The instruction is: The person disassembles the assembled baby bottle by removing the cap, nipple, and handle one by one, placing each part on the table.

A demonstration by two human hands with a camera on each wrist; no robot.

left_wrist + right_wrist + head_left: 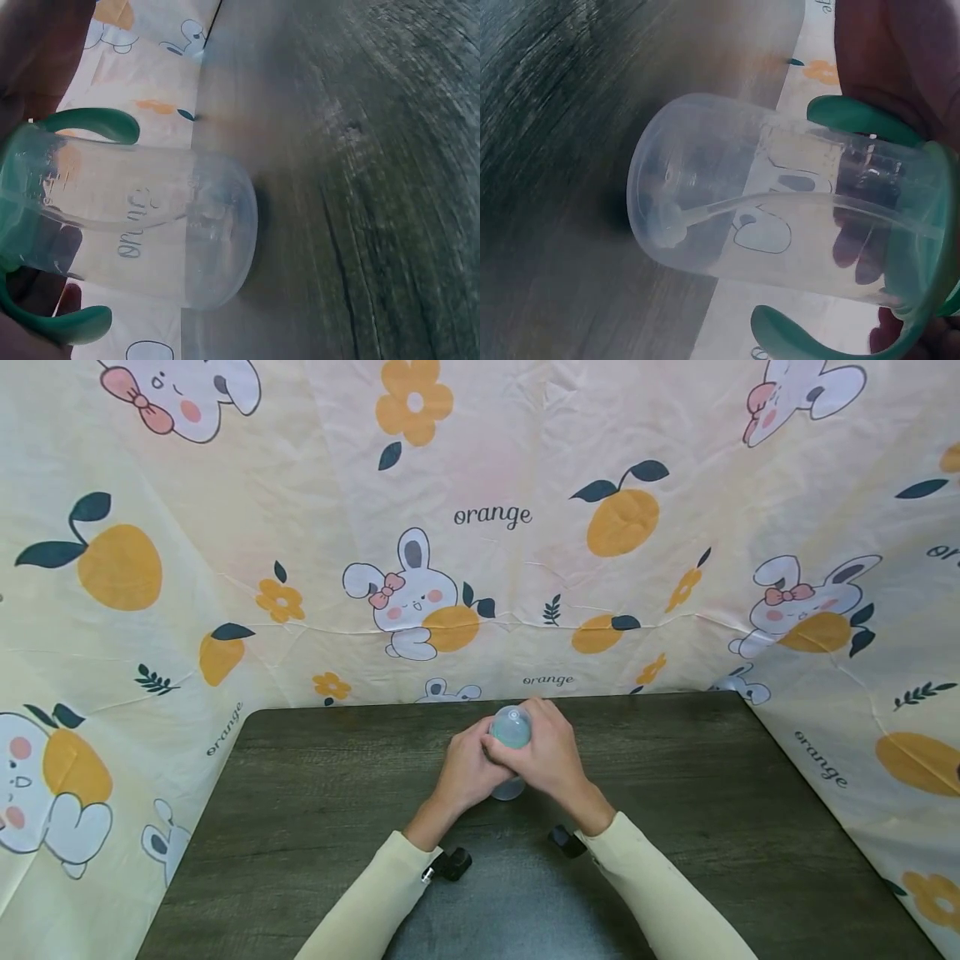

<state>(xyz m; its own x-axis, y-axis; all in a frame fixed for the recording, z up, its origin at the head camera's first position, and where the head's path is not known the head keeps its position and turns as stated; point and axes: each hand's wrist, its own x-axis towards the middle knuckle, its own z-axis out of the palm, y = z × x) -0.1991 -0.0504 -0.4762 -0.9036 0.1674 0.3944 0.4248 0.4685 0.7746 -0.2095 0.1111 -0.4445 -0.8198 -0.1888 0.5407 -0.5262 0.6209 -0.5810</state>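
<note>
A clear baby bottle (150, 217) with green side handles (795, 334) stands upright between my two hands near the table's far edge. Inside it a thin straw (780, 201) runs down to a weighted end at the base. A see-through domed cap (512, 727) tops it, with teal showing beneath. My left hand (468, 764) grips the upper part from the left. From the right, my right hand (547, 752) wraps round the same upper part, its thumb across the near side by the cap. The hands hide most of the collar in the head view.
The dark wood-grain table (337, 827) spreads out around the bottle. Behind it and along both sides hangs a cream cloth (495, 568) printed with rabbits and oranges. A small black wrist camera (453, 864) sits at the left cuff, and another (566, 841) at the right.
</note>
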